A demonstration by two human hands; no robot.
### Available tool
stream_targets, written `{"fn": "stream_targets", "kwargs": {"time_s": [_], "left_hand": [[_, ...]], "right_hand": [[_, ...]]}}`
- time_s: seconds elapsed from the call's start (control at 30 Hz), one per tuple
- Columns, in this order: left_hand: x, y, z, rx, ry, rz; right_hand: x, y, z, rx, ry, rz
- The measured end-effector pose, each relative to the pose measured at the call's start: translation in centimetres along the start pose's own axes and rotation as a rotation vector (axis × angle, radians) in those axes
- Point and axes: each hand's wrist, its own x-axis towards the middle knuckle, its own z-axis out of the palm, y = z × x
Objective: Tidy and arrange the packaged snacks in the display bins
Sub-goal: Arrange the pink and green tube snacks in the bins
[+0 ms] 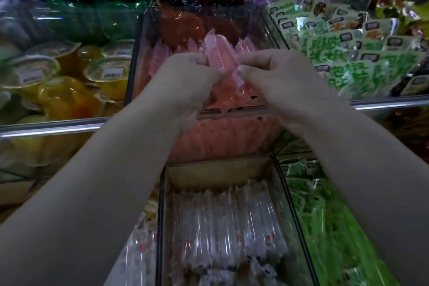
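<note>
My left grip [188, 74] and right grip [276, 76] both pinch one small bundle of pink snack packets [218, 60], thumb against curled fingers. I hold it up, just above the middle of the clear bin [134, 65]. I judge the task about half done. Behind my hands the pink row [162, 53] already stands quite even, but the front part looks loose. In the lower bin [162, 216], the clear-wrapped sticks [220, 227] lie in order only at the far end. The bin walls are transparent and easy to hit. The metal rail [46, 129] crosses under my wrists, and the green packets [348, 58] lean close on the right. The free room is mostly straight above.
</note>
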Motion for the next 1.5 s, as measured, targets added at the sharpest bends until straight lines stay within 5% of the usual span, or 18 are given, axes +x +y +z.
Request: {"fn": "stream_targets", "kwargs": {"time_s": [0.17,0.27,0.47,0.7,0.83,1.03,1.13,1.27,1.5], "left_hand": [[0.7,-0.4,-0.4,0.266,0.094,0.142],[0.7,-0.4,-0.7,0.230,0.087,0.119],[0.1,-0.7,-1.1,0.210,0.133,0.159],[-0.5,0.1,-1.4,0.510,-0.126,0.200],[-0.2,-0.7,-1.6,0.500,-0.009,0.282],[-0.6,-1.8,-0.4,0.657,0.208,0.431],[-1.3,-1.8,-0.4,0.817,0.151,0.543],[-2.0,-1.2,-1.7,0.937,-0.047,0.448],[-1.7,-1.7,-1.5,0.970,0.112,0.462]], "right_hand": [[0.9,-0.3,0.2,-0.377,-0.006,-0.155],[1.1,0.3,0.7,-0.495,0.025,-0.206],[0.8,1.0,1.2,-0.362,0.042,-0.209],[1.6,1.2,0.8,-0.358,0.033,-0.201],[1.7,1.5,1.3,-0.415,0.111,-0.218],[1.1,1.5,0.9,-0.407,-0.010,-0.239],[1.1,1.4,1.0,-0.432,0.008,-0.221],[1.0,1.3,1.0,-0.472,0.006,-0.198],[1.3,1.1,0.8,-0.502,-0.016,-0.184]]}}
